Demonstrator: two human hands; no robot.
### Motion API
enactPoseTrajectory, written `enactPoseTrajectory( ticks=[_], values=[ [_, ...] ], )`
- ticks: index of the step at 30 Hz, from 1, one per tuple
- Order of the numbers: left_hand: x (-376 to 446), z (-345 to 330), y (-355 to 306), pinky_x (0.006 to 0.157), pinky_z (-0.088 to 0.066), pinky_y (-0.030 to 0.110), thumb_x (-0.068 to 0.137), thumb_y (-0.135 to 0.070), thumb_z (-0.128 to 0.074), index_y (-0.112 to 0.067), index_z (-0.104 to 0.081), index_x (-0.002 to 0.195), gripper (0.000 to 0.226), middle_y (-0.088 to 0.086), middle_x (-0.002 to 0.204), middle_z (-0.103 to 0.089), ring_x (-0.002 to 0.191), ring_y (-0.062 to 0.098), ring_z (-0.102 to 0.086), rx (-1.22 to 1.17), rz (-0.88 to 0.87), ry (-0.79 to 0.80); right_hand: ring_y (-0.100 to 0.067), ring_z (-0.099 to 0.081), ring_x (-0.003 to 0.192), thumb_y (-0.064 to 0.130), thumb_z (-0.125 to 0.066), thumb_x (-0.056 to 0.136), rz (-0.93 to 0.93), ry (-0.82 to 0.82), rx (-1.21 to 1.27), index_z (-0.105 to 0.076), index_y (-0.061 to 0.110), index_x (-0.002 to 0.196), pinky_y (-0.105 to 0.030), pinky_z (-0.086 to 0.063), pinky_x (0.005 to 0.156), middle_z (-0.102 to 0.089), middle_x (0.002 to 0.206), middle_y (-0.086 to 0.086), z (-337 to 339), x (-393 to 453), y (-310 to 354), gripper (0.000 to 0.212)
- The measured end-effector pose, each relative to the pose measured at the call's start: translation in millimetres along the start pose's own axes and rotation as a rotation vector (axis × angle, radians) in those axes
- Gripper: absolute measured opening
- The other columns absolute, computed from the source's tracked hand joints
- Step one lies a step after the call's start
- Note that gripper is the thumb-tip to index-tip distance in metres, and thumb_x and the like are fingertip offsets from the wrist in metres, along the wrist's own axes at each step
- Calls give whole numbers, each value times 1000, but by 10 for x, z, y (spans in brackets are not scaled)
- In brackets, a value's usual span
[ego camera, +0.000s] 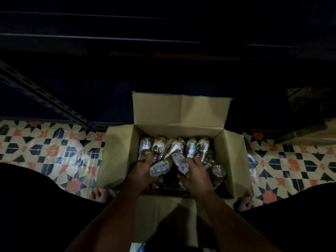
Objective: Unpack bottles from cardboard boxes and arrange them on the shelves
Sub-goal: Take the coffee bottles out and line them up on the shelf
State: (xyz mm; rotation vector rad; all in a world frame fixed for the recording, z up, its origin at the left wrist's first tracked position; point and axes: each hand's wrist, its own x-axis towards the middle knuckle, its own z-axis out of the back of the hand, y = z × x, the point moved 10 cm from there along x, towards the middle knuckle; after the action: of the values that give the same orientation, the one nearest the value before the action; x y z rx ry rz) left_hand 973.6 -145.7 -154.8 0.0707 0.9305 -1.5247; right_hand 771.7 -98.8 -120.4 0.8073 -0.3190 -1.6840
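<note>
- Both hands are down inside the box [180, 113], which sits on the tiled floor [45, 148] just in front of the dark shelves [109, 39].
- Left hand [141, 171] is at the box's near-left corner, fingers curled over a bottle; its brown cap [147, 153] pokes out past the fingertips, toward the far wall.
- Right hand [197, 172] wraps a second bottle [179, 160] near the middle; the white label shows above the knuckles.
- That bottle's long axis runs slantwise, from the hand up toward the far-left corner. Which end is the cap, I cannot tell.
- Another bottle [161, 166] lies between the 2 hands, tilted across the box, touching or nearly touching both.
- A row of about 5 bottles [190, 147] leans against the far wall, caps toward that wall, long axes running far to near, just beyond both hands.
- One bottle [219, 170] by the right wall seems to stand on end, its round face to the camera, right beside the right hand.
- My read: each hand already has its pick, so the lift goes straight up and then forward to the shelves.
- Watch the loose middle bottle; it could roll as its neighbours leave.
</note>
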Motion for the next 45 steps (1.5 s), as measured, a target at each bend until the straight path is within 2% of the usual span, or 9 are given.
enactPoseTrajectory(
  ticks=[9,14,17,20,27,31,34,39,45],
  values=[
    [-22,276,-156,72,-50,26,60,-61,-90,-35,-58,108,64,-13,100,-70,88,12,-67,-30,60,-90,-15,-65,114,-12,-78,72,-335,-92,873,-75,28,108,-40,-57,96,-71,115,8,209,91,-282,54],
    [4,430,-275,96,-56,29,73,-26,-92,-28,-74,120,51,-18,109,-71,101,-9,-64,-410,-50,-207,-25,-65,120,18,-82,79,-463,-51,1207,-71,34,121,-52,-50,103,-72,124,0,42,197,-278,45],
    [-12,440,-310,93,-57,23,68,-16,-95,-25,-72,119,56,-14,106,-75,99,-3,-70,-630,-1,-253,-31,-58,127,25,-77,82,-501,-66,1187,-66,27,127,-58,-44,110,-63,136,-6,-112,289,-358,47],
    [-15,362,-331,99,-57,45,85,-16,-82,-15,-74,111,28,2,105,-78,103,18,-73,-931,38,-245,-44,-60,117,23,-65,75,-524,-172,1118,-70,15,105,-58,-44,107,-68,114,-17,-91,385,-391,32],
    [110,113,-662,117,-34,36,105,-39,-52,-34,-37,152,50,-17,142,-42,131,4,-41,-878,103,-76,-3,-68,75,13,-74,85,-239,-201,652,-72,19,84,-25,-53,71,-74,79,8,194,458,119,7],
    [69,362,-829,94,-57,42,95,-29,-69,-22,-69,111,17,1,103,-75,104,25,-70,-847,-38,-230,-7,-65,65,10,-75,81,-203,-298,623,-69,16,73,-29,-53,65,-71,68,6,364,415,172,12],
    [-75,632,-999,84,-56,49,87,-34,-71,-20,-69,98,18,5,91,-74,89,24,-70,-879,-46,-265,-5,-62,60,6,-76,80,-153,-303,702,-66,19,66,-26,-52,62,-69,65,7,668,344,419,21],
    [-581,1411,-1681,69,-50,27,95,-11,-67,-4,-64,89,10,-5,75,-66,73,9,-60,-937,-175,-229,-11,-57,64,7,-67,77,-6,-185,835,-64,8,71,-27,-48,62,-63,67,-9,1472,134,1238,7],
    [-1419,2707,-2660,65,-48,24,84,-12,-63,-3,-62,81,10,-1,72,-61,68,12,-57,-964,-335,-212,-23,-61,68,5,-69,68,105,-65,961,-60,-2,74,-34,-51,67,-62,69,-11,2747,-303,2419,13]
  ],
)
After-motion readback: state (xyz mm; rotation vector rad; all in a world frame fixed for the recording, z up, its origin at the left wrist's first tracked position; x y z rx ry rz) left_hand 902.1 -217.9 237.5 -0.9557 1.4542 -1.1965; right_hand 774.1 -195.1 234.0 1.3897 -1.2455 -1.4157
